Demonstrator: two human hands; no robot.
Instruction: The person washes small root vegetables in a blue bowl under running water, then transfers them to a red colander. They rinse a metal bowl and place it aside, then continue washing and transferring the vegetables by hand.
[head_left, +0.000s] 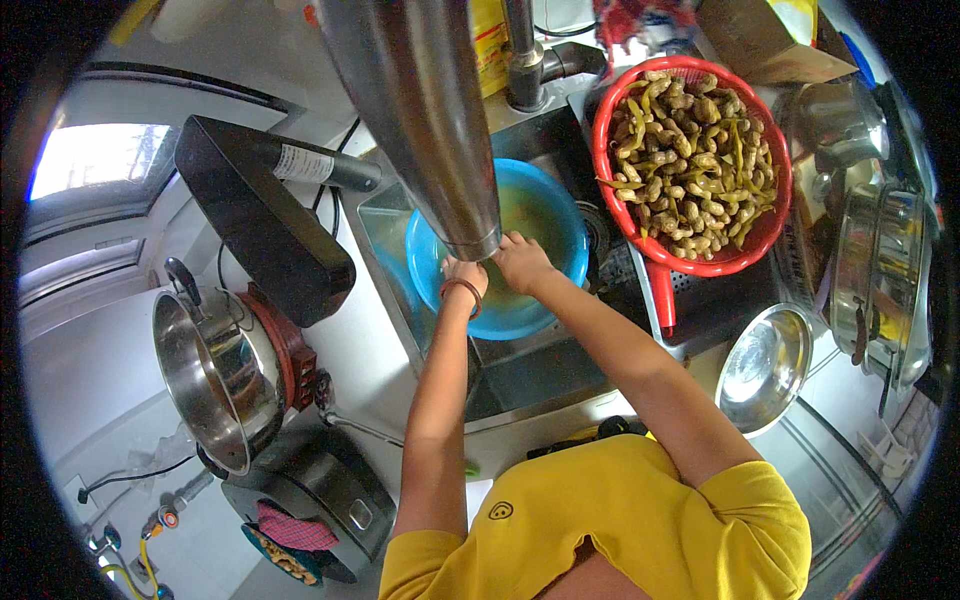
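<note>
A round blue plastic basin (517, 327) holding cloudy yellowish water (525, 206) stands in the dark sink (532, 382). My left hand (466, 276), with a reddish-brown bangle (472, 289) on the wrist, reaches over the basin. Its fingertips are hidden behind the end of a thick metal faucet tube (420, 112). Just to the right, my right hand (523, 262) is bent over the water with its fingers curled. The faucet covers the space between both hands, so whether they hold anything is not visible.
At the right sits a red plastic colander (784, 172) heaped with unshelled peanuts and green pods. A shiny metal bowl (765, 367) stands below it. To the left are a steel pot (217, 375), a black angled box-like object (255, 210) and a dark appliance (322, 480).
</note>
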